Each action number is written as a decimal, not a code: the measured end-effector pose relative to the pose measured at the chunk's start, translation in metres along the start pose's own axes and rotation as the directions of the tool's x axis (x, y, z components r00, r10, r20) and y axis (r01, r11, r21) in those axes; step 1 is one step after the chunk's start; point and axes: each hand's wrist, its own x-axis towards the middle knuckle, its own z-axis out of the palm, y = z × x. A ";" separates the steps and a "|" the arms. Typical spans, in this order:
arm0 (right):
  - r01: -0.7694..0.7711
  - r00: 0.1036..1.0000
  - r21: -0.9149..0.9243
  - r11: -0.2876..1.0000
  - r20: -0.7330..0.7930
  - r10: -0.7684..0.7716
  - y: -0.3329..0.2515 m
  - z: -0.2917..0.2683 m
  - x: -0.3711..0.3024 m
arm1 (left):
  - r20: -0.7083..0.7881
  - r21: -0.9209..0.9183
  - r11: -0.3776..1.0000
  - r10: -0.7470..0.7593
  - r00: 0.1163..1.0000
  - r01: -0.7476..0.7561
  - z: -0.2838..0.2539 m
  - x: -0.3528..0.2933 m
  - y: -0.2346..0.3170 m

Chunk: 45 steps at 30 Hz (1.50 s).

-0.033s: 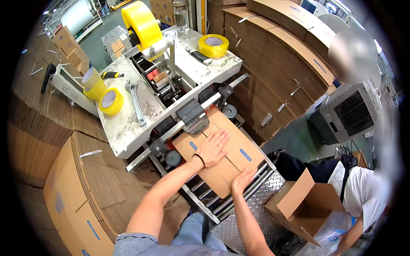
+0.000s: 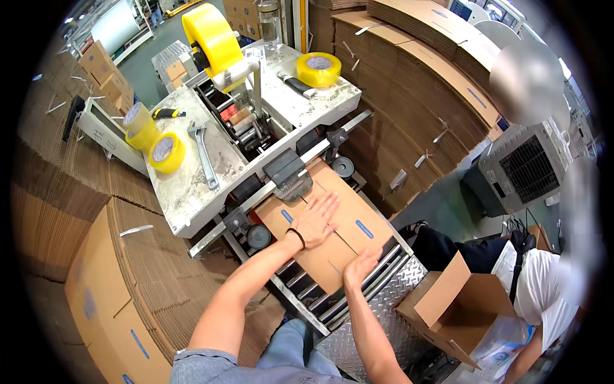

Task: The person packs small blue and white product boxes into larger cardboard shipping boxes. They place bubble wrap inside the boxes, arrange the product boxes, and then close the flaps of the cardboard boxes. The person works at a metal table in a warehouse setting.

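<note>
A cardboard box (image 2: 332, 253) with its top flaps folded together sits on the roller conveyor, its far end in at the carton taping machine (image 2: 288, 173). My left hand (image 2: 313, 221), a dark band at its wrist, lies flat across the flap seam with fingers stretched out. Against the near right edge of the box rests my right hand (image 2: 360, 269), its fingers extended and no grip on anything. Beneath the box, the metal rollers (image 2: 327, 308) show at its near side.
On the machine top lie tape rolls (image 2: 166, 153), a wrench (image 2: 203, 157) and a utility knife (image 2: 297, 85). A large yellow tape roll (image 2: 214, 41) is mounted above. Stacked flat cardboard (image 2: 409, 96) flanks both sides. An open box (image 2: 457, 307) stands right, beside a co-worker (image 2: 537, 285).
The box has slid slightly away from me into the taping machine. My right hand has moved a little forward with it; my left hand stays on top.
</note>
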 end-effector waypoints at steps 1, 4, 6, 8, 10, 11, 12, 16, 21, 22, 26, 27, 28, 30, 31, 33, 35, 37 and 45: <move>-0.049 0.998 -0.022 0.999 0.035 0.050 -0.015 0.008 -0.003 | -0.037 0.005 0.998 -0.062 0.997 0.062 -0.001 -0.004 -0.001; -0.004 0.972 -0.051 0.999 0.233 0.016 -0.026 0.008 0.008 | 0.072 0.024 0.999 -0.037 0.997 0.035 0.011 -0.003 0.050; 0.058 0.938 0.141 0.988 0.332 -0.102 -0.014 -0.010 0.013 | -0.030 -0.038 0.999 0.014 0.999 -0.015 0.043 -0.009 0.093; -0.159 0.914 0.462 0.873 0.404 -0.047 -0.030 -0.034 -0.030 | -0.163 -0.654 0.750 -0.265 0.950 0.097 0.061 -0.036 0.125; -0.053 0.898 0.356 0.933 0.426 -0.112 0.012 -0.073 -0.063 | 0.156 -0.987 -0.049 -0.456 0.876 0.150 0.062 -0.062 0.182; -0.008 0.888 0.271 0.963 0.444 -0.117 0.047 -0.094 -0.077 | 0.178 -0.983 -0.039 -0.464 0.867 0.181 0.080 -0.080 0.211; -0.146 0.824 0.062 0.987 0.559 0.087 0.056 -0.112 -0.107 | 0.201 -0.975 -0.024 -0.521 0.830 0.220 0.108 -0.112 0.225; 0.109 0.768 -0.291 0.950 0.632 0.106 0.294 -0.226 -0.190 | 0.404 -0.871 0.152 -0.321 0.856 0.468 0.120 -0.180 0.328; 0.746 0.559 -0.418 0.518 0.815 -0.148 0.512 -0.329 -0.295 | 0.079 -0.826 0.504 -0.340 0.937 0.253 0.051 -0.270 0.321; 0.763 0.528 -0.382 0.522 0.834 -0.160 0.508 -0.342 -0.307 | -0.015 -0.771 0.604 -0.333 0.943 0.201 0.028 -0.288 0.315; 0.581 0.439 -0.390 0.714 0.889 0.129 0.505 -0.406 -0.332 | -0.430 -0.440 0.897 -0.172 0.886 -0.040 -0.119 -0.335 0.318; 0.351 0.469 -0.337 0.874 0.871 0.148 0.490 -0.406 -0.335 | -0.467 -0.330 0.944 -0.137 0.873 -0.028 -0.154 -0.354 0.320; 0.258 0.494 -0.297 0.919 0.858 0.139 0.477 -0.411 -0.340 | -0.480 -0.288 0.957 -0.152 0.864 0.009 -0.187 -0.375 0.322; 0.418 0.603 -0.133 0.899 0.780 -0.165 0.483 -0.417 -0.344 | -0.571 -0.115 0.992 -0.020 0.821 -0.055 -0.240 -0.394 0.328; 0.421 0.609 -0.129 0.898 0.774 -0.174 0.483 -0.412 -0.341 | -0.517 0.033 0.999 0.019 0.856 -0.002 -0.261 -0.404 0.326; 0.413 0.559 -0.197 0.889 0.826 -0.077 0.471 -0.402 -0.333 | -0.364 0.237 0.949 -0.112 0.925 0.208 -0.278 -0.436 0.318; 0.386 0.555 -0.146 0.911 0.826 -0.102 0.461 -0.401 -0.330 | -0.254 0.262 0.919 -0.228 0.940 0.294 -0.269 -0.476 0.284; 0.346 0.573 -0.110 0.932 0.811 -0.117 0.450 -0.403 -0.328 | -0.243 0.226 0.922 -0.259 0.935 0.314 -0.267 -0.479 0.277; 0.364 0.564 -0.225 0.904 0.826 -0.022 0.384 -0.448 -0.330 | -0.394 0.498 0.810 -0.105 0.913 0.309 -0.345 -0.465 0.290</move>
